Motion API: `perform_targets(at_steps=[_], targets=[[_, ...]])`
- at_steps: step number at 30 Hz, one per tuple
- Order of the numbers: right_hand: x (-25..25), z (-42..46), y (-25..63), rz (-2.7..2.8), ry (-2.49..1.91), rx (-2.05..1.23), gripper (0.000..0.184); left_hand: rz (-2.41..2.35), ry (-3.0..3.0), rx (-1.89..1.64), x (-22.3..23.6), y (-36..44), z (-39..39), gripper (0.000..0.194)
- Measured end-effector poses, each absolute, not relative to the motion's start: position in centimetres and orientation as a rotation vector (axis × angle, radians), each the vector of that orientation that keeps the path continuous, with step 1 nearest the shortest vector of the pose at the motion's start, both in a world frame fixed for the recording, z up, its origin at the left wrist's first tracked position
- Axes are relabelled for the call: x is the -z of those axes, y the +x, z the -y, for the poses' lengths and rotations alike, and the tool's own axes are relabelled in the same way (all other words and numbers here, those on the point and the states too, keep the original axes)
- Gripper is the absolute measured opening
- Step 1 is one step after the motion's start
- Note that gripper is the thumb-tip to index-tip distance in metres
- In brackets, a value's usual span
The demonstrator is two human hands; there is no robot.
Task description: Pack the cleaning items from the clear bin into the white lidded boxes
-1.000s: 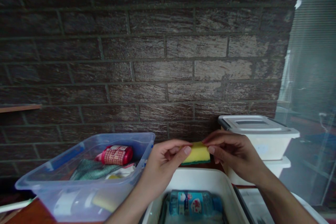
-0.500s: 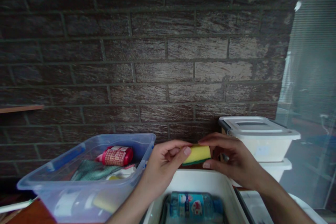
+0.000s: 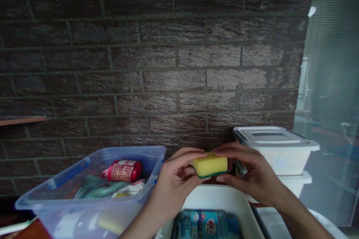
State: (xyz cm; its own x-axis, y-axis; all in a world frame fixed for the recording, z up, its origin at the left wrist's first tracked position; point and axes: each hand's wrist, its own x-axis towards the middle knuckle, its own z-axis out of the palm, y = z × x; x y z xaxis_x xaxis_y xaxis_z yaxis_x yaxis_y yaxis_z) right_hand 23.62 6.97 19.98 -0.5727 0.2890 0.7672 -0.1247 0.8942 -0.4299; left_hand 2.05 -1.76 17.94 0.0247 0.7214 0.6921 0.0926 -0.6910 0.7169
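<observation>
Between my two hands is a yellow sponge (image 3: 211, 165) with a thin green scouring layer on its underside. My left hand (image 3: 179, 173) pinches its left end, fingers on top and thumb below. On the other end, my right hand (image 3: 249, 170) grips with fingertips above and thumb at the lower edge. Below the sponge stands a white bin (image 3: 224, 193), and a blue bottle (image 3: 206, 224) with a printed label lies inside it. My wrists and forearms cover parts of the bin's sides.
At left, a clear bluish plastic box (image 3: 92, 202) contains a red bottle (image 3: 125, 171), a grey-green cloth (image 3: 98, 186) and other items. Stacked white lidded boxes (image 3: 291, 157) stand at right. A dark brick wall (image 3: 168, 82) rises behind, with a glass panel (image 3: 331, 119) to its right.
The sponge has been turned so more of its yellow face shows. My left thumb has moved from its front to beneath it. The view has tilted up slightly.
</observation>
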Motion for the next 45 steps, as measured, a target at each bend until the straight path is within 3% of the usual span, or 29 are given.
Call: perform_targets(at_steps=[7, 16, 24, 34, 37, 40, 45], targets=[[-19.7, -7.6, 23.7, 2.171, -0.201, -0.386, 0.04, -1.019, 2.053, -1.78, -17.8, 1.9, 2.4, 0.038], [-19.7, -6.9, 23.5, 2.181, -0.144, -0.327, 0.052, -1.193, 2.305, -1.821, -18.4, 1.9, 2.9, 0.03], [-20.4, -5.9, 23.9, 2.168, -0.092, -0.512, 0.034, -1.223, 2.369, -1.762, -18.8, 1.9, 3.1, 0.041], [-20.1, -6.2, 23.7, 2.145, -0.081, -0.548, 0.039, -1.139, 2.488, -1.744, -18.9, 1.8, 2.9, 0.036], [-20.0, -6.2, 23.9, 2.105, -0.059, -0.739, 0.03, -1.251, 2.418, -1.707, -18.8, 1.9, 3.1, 0.048], [-19.8, -6.3, 24.1, 2.06, -0.039, -0.935, 0.025, -1.284, 2.342, -1.718, -18.8, 1.7, 3.1, 0.042], [-20.0, -6.5, 24.0, 2.137, -0.109, -0.628, 0.047, -1.241, 2.352, -1.692, -18.5, 1.4, 3.1, 0.032]])
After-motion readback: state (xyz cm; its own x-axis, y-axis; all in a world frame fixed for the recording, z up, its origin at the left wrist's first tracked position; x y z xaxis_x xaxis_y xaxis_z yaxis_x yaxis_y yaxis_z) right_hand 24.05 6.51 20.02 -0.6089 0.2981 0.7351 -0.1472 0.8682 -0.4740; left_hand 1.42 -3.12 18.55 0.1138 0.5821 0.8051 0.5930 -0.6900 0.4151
